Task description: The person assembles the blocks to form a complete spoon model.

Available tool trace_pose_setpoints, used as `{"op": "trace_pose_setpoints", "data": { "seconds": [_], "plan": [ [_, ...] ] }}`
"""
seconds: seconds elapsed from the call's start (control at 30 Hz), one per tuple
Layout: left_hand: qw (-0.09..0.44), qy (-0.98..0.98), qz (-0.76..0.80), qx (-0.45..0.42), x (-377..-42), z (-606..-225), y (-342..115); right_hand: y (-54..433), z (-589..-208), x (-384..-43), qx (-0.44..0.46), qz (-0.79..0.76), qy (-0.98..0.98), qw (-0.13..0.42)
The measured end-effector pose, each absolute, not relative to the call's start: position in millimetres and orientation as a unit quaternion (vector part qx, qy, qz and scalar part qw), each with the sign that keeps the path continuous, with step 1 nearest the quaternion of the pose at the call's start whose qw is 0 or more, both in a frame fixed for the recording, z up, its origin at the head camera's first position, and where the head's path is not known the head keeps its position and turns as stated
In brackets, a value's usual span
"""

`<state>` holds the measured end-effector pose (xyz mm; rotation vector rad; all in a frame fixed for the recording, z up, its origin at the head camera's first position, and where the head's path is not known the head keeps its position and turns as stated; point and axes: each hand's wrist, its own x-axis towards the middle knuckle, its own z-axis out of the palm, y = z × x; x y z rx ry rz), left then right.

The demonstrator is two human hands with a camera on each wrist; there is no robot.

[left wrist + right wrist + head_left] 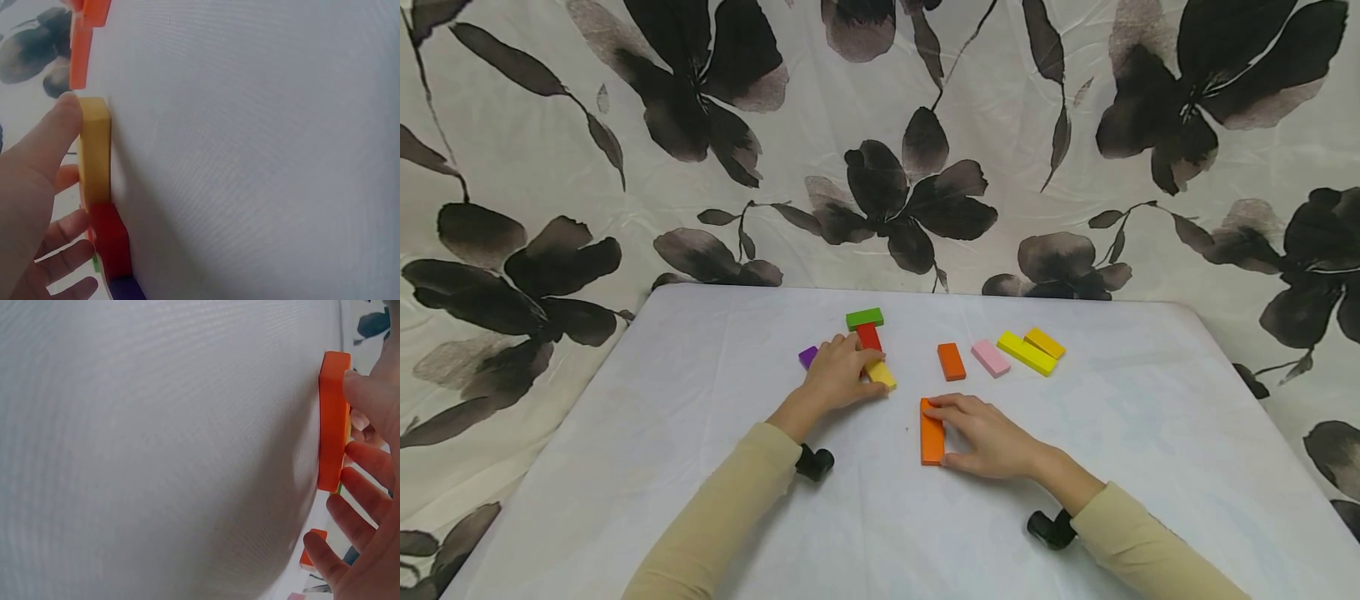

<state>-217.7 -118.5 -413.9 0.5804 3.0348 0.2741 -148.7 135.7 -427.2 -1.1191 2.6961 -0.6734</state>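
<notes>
My left hand [837, 373] pinches a yellow block [882, 376] lengthwise, the thumb at its near end and the index finger toward its far end. In the left wrist view a red block [114, 247] adjoins the yellow one, and a purple block [127, 289] follows. The hand partly covers the red and purple blocks in the head view. My right hand [992, 437] holds a long orange block [932, 442] flat on the table, thumb by the near end, index finger at the far end. Its other fingers spread beyond the block in the right wrist view.
A green block [865, 317] lies crosswise behind the red one. Farther right are a smaller orange block [951, 362], a pink block [990, 358] and two yellow blocks, one long [1027, 354] and one short [1045, 342]. A white cloth covers the table [662, 450]; a floral curtain hangs behind.
</notes>
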Motion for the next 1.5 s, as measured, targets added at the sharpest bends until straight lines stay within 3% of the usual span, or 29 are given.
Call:
{"op": "trace_pose_setpoints", "data": {
  "seconds": [1.5],
  "plan": [
    [-0.005, 0.965, 0.141, 0.223, -217, -417, -116, 136, -430, -149, -0.372, -0.214, 0.901, 0.060]
  ]
}}
